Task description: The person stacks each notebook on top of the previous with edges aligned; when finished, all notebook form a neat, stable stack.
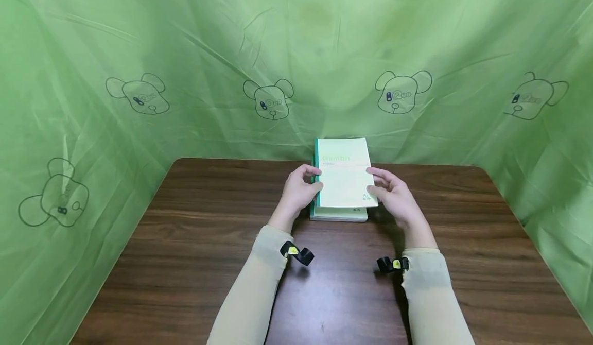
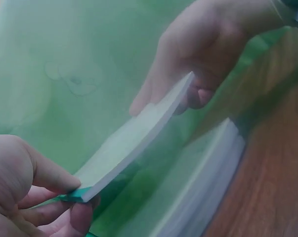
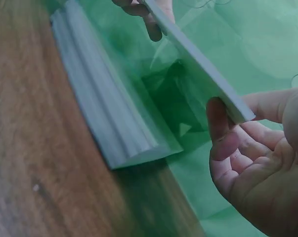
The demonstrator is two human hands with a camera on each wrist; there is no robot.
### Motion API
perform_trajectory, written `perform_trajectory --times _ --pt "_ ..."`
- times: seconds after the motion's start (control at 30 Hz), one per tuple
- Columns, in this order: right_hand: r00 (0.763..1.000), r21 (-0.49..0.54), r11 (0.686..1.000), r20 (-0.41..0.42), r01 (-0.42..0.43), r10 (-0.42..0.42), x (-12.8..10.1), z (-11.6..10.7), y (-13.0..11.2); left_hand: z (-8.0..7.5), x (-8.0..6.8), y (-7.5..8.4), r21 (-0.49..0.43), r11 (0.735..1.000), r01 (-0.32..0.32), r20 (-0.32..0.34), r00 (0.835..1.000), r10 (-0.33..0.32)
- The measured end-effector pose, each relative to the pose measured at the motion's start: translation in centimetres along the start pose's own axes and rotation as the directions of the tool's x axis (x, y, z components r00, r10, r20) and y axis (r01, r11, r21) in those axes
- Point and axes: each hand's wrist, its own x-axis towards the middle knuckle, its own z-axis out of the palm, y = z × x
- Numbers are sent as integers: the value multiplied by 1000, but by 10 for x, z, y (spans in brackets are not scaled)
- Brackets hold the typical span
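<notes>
Thin pale-green notebook (image 1: 345,175), both hands pinching its edges, left hand (image 1: 300,190), right hand (image 1: 393,193), above notebook stack (image 1: 338,214)

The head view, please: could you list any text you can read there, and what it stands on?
"Gambh", uncertain, in pale green letters: cover of the top notebook, held by left hand and right hand.
Small line beneath: too small.
Marks at the cover's lower right: blurred.
Marks on the bear drawings: unreadable.

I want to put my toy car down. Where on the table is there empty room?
Bare wood lies left of the left hand, right of the right hand, and at the near edge of the table outside the sleeves. The middle back is crowded: both hands hold a lifted notebook above a stack.
</notes>
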Motion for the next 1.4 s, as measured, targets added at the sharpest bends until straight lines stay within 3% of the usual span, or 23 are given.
perform_trajectory --times 0.17,0.43,0.63,0.93,1.1,1.4 --pt "999 -41 999 39 -27 29 5 4 11 1 5 -11 120 993 -4 -17 1000 6" --pt "997 -109 993 48 -47 52 5 14 16 -2 9 -23 188 982 32 0 999 -32" --pt "998 -119 991 9 -58 60 5 15 16 -1 9 -23 222 973 66 -14 998 -65" --pt "996 -191 978 -7 -85 85 4 13 16 -1 11 -25 330 941 76 -52 997 -63" --pt "997 -237 969 -19 -75 73 3 12 15 0 10 -23 348 934 80 -49 997 -67" --pt "991 -210 968 -22 -135 133 6 12 20 0 14 -28 391 917 84 -13 996 -86"
